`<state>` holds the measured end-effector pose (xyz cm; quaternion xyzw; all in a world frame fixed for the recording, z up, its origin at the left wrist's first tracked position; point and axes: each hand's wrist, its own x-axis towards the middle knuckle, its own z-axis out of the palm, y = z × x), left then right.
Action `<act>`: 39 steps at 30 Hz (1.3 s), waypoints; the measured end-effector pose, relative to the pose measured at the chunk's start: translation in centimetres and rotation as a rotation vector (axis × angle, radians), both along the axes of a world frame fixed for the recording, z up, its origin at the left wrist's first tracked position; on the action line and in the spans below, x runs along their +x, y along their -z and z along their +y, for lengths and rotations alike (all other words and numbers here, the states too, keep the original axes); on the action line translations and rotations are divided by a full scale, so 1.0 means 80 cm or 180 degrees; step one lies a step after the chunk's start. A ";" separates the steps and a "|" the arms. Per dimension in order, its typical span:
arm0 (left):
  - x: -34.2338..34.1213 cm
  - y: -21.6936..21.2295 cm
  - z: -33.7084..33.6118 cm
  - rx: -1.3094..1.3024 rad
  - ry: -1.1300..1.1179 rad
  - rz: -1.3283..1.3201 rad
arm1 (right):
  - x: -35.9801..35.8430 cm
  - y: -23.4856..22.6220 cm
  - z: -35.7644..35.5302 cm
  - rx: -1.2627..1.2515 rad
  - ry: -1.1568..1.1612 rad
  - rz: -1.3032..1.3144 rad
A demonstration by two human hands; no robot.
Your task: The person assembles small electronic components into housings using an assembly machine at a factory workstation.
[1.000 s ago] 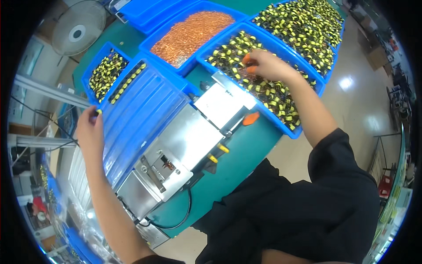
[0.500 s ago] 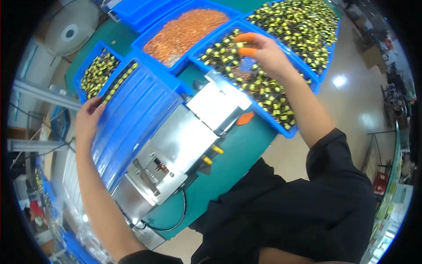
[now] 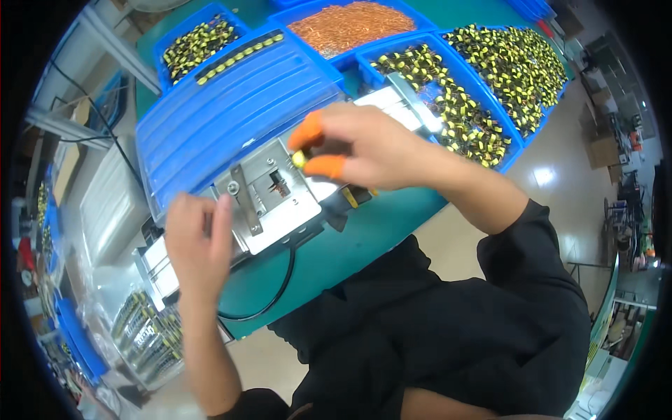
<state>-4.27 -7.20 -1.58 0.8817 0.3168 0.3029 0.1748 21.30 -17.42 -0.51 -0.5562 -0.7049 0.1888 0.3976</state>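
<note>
My right hand, with orange finger covers on thumb and forefinger, pinches a small yellow-banded coil. It is above the right part of a metal machine, whose top has a small square opening with coppery pieces inside. My left hand, slightly blurred, hovers at the machine's left end, beside a flat metal lever. Its thumb and fingers are apart, and nothing shows between them. Behind the machine lies a ribbed clear tray over blue, with a row of yellow-banded coils along its far groove.
Blue bins hold yellow-banded coils at the right and far left. Another bin holds copper-coloured pieces. A black cable loops from the machine over the green table. Packed trays of coils sit at lower left.
My right hand has come from the near coil bin to above the machine, with a coil in its fingers. My left hand has left the tray's edge for the machine's left end. The view has shifted.
</note>
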 end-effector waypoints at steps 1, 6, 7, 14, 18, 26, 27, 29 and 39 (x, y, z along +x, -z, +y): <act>-0.008 0.011 -0.009 0.0179 -0.0005 -0.0103 | -0.012 0.008 0.009 0.0127 -0.0090 -0.0304; -0.013 0.022 -0.019 0.0417 -0.0311 -0.0561 | -0.041 0.012 0.030 0.0290 -0.0371 -0.1281; -0.013 0.021 -0.018 0.0497 -0.0261 -0.0539 | -0.044 0.012 0.032 0.0285 -0.0390 -0.1300; -0.012 0.025 -0.019 0.0597 -0.0157 -0.0597 | -0.067 0.029 0.041 0.0385 -0.0480 -0.0894; -0.007 0.023 -0.020 0.0643 -0.0122 -0.0495 | -0.066 0.036 0.045 0.0444 -0.0577 -0.0761; -0.007 0.027 -0.018 0.0764 -0.0102 -0.0292 | -0.068 0.030 0.045 0.0148 -0.0487 -0.0734; -0.007 0.026 -0.018 0.0772 -0.0107 -0.0273 | -0.069 0.031 0.046 0.0105 -0.0456 -0.0702; -0.005 0.027 -0.017 0.0786 -0.0102 -0.0251 | -0.070 0.037 0.047 0.0379 -0.0595 -0.0845; -0.003 0.007 -0.026 0.0787 0.0437 0.0214 | -0.052 0.009 0.041 0.0697 -0.0404 -0.1320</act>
